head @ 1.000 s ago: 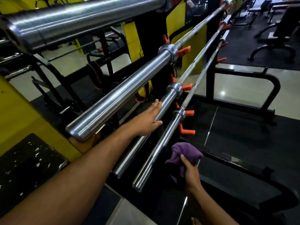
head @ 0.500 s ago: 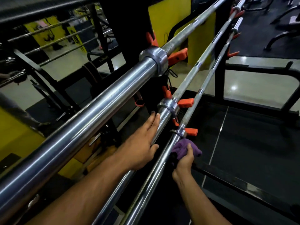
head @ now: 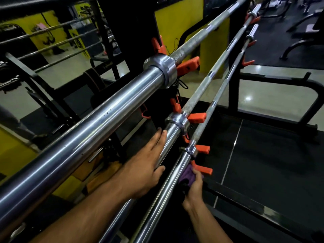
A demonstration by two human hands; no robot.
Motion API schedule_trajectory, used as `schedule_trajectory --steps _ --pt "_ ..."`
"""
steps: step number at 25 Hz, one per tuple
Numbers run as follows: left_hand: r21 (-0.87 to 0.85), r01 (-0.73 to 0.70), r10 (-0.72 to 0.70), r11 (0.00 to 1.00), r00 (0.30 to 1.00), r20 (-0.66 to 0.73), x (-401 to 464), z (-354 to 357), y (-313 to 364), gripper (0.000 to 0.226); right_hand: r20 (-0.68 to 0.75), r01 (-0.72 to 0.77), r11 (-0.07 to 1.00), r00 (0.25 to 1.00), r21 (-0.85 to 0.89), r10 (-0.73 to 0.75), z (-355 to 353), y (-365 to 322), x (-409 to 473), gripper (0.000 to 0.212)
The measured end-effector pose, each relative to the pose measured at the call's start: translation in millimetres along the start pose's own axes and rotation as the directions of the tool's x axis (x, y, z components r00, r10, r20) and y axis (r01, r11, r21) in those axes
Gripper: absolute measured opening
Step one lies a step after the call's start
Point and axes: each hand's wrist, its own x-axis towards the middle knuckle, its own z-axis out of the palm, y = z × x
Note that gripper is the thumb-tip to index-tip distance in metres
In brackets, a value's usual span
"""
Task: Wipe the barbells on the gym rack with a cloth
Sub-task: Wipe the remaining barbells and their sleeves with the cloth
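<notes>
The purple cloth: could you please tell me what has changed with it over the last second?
The right hand brought the purple cloth up from beside the lowest barbell onto its sleeve, near the collar. The left hand stayed resting on the middle barbell.

Three barbells run diagonally from lower left to upper right on a black rack [head: 234,81] with orange hooks [head: 196,117]. Top bar [head: 98,123] fills the left of the frame. Left hand [head: 142,171] rests flat, fingers straight, on the middle bar [head: 172,135] below its collar. Right hand [head: 193,188], lower centre, grips a purple cloth [head: 186,175] against the bottom bar [head: 168,188], just below its collar.
</notes>
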Motion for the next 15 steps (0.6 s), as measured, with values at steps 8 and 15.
schedule_trajectory --steps 8,15 --pt "0.052 -0.039 0.040 0.998 0.999 -0.031 3.5 3.9 -1.8 0.098 0.002 0.091 0.996 0.996 -0.005 -0.091 3.8 -20.8 6.8 0.040" --pt "0.089 -0.058 0.063 0.994 0.997 -0.053 5.9 5.4 -3.3 0.099 0.025 0.045 0.995 0.999 0.085 -0.048 -6.2 -0.6 13.4 0.029"
